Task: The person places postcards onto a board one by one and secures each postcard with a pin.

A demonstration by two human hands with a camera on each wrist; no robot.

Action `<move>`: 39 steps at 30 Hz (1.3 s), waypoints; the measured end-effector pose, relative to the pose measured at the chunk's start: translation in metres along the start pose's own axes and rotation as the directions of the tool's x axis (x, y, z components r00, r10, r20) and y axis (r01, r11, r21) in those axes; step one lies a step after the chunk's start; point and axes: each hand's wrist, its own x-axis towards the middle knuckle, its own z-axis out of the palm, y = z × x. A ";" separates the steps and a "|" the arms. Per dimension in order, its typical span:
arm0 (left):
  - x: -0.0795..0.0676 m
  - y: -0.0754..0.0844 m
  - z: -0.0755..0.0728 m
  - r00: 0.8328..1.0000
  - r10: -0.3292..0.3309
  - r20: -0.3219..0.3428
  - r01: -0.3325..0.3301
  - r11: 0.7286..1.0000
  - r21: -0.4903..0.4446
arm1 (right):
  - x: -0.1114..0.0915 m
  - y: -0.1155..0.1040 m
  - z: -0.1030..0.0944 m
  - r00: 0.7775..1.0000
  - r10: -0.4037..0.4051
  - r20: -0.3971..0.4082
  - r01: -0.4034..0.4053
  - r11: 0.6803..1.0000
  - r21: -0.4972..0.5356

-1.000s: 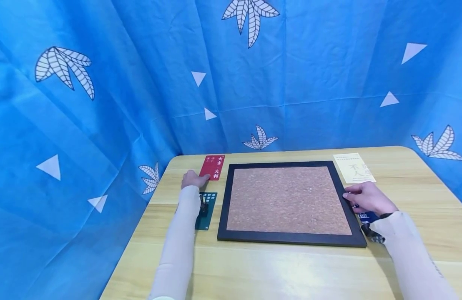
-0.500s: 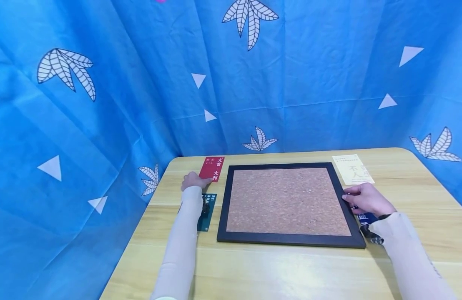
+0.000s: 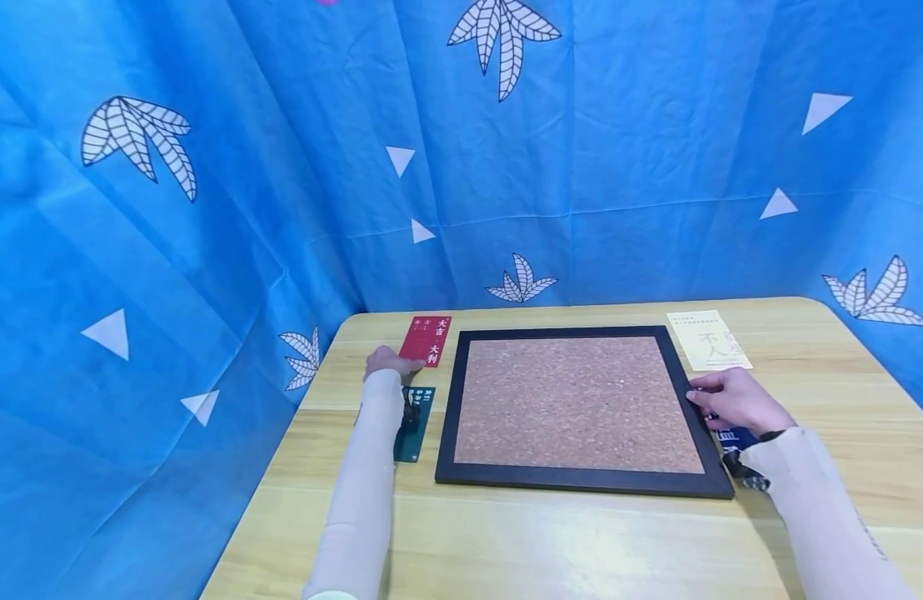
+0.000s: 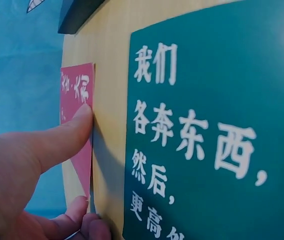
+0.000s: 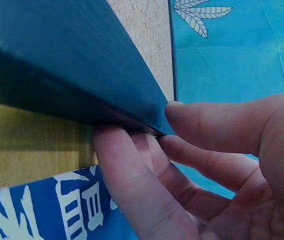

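My fingers (image 5: 132, 185) are on both sides now, left hand (image 3: 390, 362) pinching the red card (image 3: 426, 337), right hand (image 3: 740, 400) gripping the black-framed corkboard (image 3: 577, 404) beside the blue card (image 3: 735, 438)!

The red card (image 3: 425, 338) has edged nearer the green card (image 3: 416, 438).

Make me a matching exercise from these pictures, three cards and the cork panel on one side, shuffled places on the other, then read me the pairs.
1. red card
2. cork panel
3. cream card
4. green card

A. right of the black frame, beyond the right hand
B. partly behind the left sleeve, head view
C. inside the black frame
D. at the thumb of the left hand

Pairs: 1-D, 2-C, 3-A, 4-B.
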 end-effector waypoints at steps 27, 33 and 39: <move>0.021 -0.014 -0.013 0.999 0.008 0.051 0.006 0.962 -0.272 | -0.001 -0.001 0.000 1.000 -0.018 0.005 0.018 1.000 0.006; 0.022 -0.021 -0.016 0.998 0.028 0.057 -0.002 0.914 -0.405 | -0.001 0.000 0.000 1.000 -0.020 0.009 0.020 1.000 0.012; 0.020 -0.025 -0.016 0.995 0.063 0.074 -0.024 0.899 -0.437 | -0.001 0.002 0.001 1.000 -0.025 0.009 0.025 1.000 0.011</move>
